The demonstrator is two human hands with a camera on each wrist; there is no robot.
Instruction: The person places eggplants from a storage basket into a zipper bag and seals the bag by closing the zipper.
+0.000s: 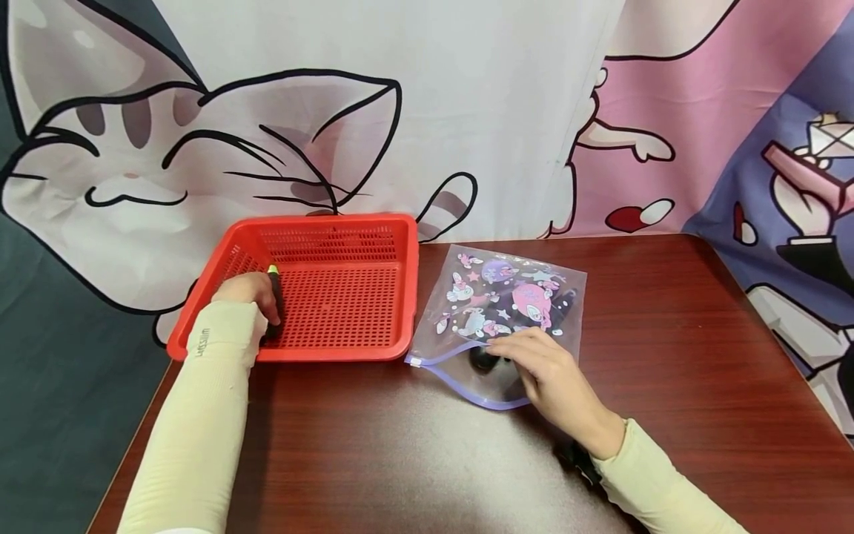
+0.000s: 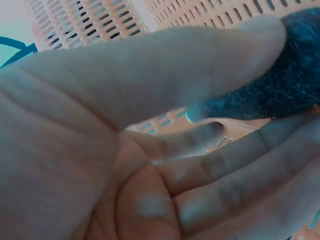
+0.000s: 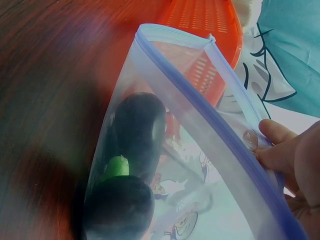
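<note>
In the head view my left hand (image 1: 247, 291) reaches into the left side of the red basket (image 1: 408, 297). It holds a dark, elongated vegetable (image 1: 275, 297) with a light green tip; close up, the vegetable (image 2: 260, 90) lies between thumb and fingers and its skin looks rough. My right hand (image 1: 550, 374) pinches the mouth edge of a clear zip bag (image 1: 460, 256) with purple seals. That mouth gapes in the right wrist view, above two dark, glossy eggplants (image 3: 137, 130) inside, with a green stem between them. Fingertips (image 3: 272, 131) of the right hand grip the bag's far edge.
The basket stands at the back left of the brown wooden table (image 1: 373, 460), close beside the bag. Behind them hangs a cloth (image 1: 514, 111) printed with cartoon figures. A small white slider (image 1: 416, 362) sits at the bag's left corner. Dark gear is strapped at the right wrist.
</note>
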